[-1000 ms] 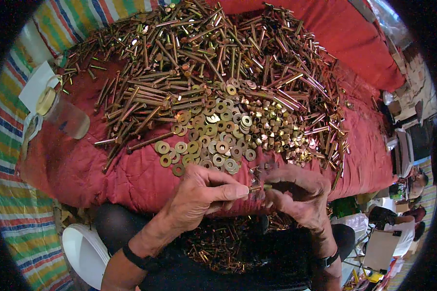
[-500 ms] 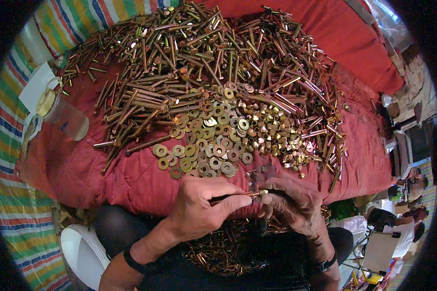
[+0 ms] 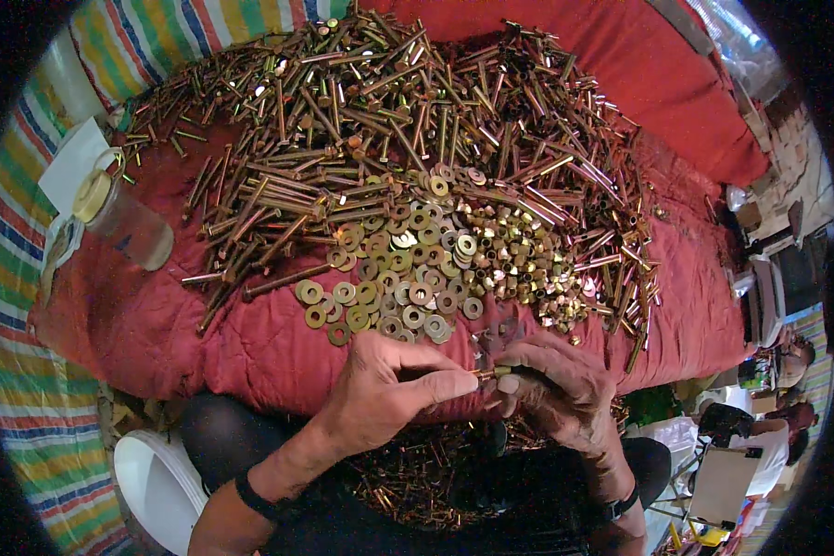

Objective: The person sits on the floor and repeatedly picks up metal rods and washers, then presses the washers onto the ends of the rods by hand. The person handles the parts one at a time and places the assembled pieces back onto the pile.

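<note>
My left hand [image 3: 380, 398] pinches a thin copper-coloured bolt [image 3: 482, 374] between thumb and fingers, its threaded end pointing right. At that end, the thumb and fingertips of my right hand [image 3: 565, 389] are closed on a small brass-coloured nut [image 3: 502, 371]; how far it sits on the thread is hard to make out. Just beyond my hands, flat washers [image 3: 420, 293] lie in a loose heap on a red padded cloth [image 3: 250, 357]. Small nuts [image 3: 528, 264] are heaped to the right of the washers. Behind both spreads a large pile of long bolts [image 3: 343, 111].
A clear jar with a yellowish lid [image 3: 125, 222] lies tilted on the cloth at left. More metal pieces [image 3: 408, 482] sit below my hands, near my lap. A white rounded container [image 3: 157, 482] stands at lower left. A person [image 3: 778, 445] is at far right.
Both hands stay together in nearly the same place. My right fingertips have shifted slightly around the nut, covering more of it. The whole view has moved very little.
</note>
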Tool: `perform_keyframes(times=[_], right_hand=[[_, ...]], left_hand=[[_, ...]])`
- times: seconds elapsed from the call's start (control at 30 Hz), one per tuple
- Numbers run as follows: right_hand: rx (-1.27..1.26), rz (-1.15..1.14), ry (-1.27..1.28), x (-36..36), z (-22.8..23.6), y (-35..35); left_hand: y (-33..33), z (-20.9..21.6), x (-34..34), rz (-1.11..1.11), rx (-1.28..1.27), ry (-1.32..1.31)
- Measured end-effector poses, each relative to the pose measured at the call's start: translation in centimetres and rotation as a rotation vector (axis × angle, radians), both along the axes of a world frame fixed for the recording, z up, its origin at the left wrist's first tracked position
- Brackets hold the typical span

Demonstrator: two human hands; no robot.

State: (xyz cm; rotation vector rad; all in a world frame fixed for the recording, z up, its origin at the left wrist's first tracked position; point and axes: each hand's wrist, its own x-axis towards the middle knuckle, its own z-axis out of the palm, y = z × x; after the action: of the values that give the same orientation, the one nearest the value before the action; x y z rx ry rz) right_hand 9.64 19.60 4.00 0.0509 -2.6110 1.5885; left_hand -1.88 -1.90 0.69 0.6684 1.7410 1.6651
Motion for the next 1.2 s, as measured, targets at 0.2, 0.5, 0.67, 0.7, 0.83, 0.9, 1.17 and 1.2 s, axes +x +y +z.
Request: perform_keyframes(times=[0.2,0.5,0.67,0.7,0.83,0.9,1.17,1.2], right_hand=[[-0.419,-0.099,-0.293,-0.2,0.3,-0.6],[-0.553,-0.220,-0.323,-1.0,0.0,-1.5],[-0.731,-0.327,-0.193,-1.3,-0.3,-1.3],[-0.691,-0.340,-0.207,-1.4,-0.3,-1.2],[-0.284,-0.190,-0.125,-1.6,0.0,-0.1],[-0.200,-0.161,-0.111,-1.4,0.3,0.0],[-0.231,-0.191,-0.150,-0.3,0.7,0.0],[-0.149,-0.149,-0.101,-0.3,0.5,0.2]], left_hand=[[0.4,0.1,0.8,0.079,0.017,0.392],[1.0,-0.4,1.1,0.142,0.024,0.228],[0.6,-0.6,0.6,0.144,0.035,0.115],[0.5,-0.6,0.5,0.151,0.001,0.120],[0.4,-0.4,0.5,0.151,0.031,-0.062],[0.4,-0.2,0.4,0.151,0.033,-0.116],[0.2,0.0,0.2,0.073,0.052,-0.331],[0.2,0.0,0.2,0.065,0.052,-0.348]])
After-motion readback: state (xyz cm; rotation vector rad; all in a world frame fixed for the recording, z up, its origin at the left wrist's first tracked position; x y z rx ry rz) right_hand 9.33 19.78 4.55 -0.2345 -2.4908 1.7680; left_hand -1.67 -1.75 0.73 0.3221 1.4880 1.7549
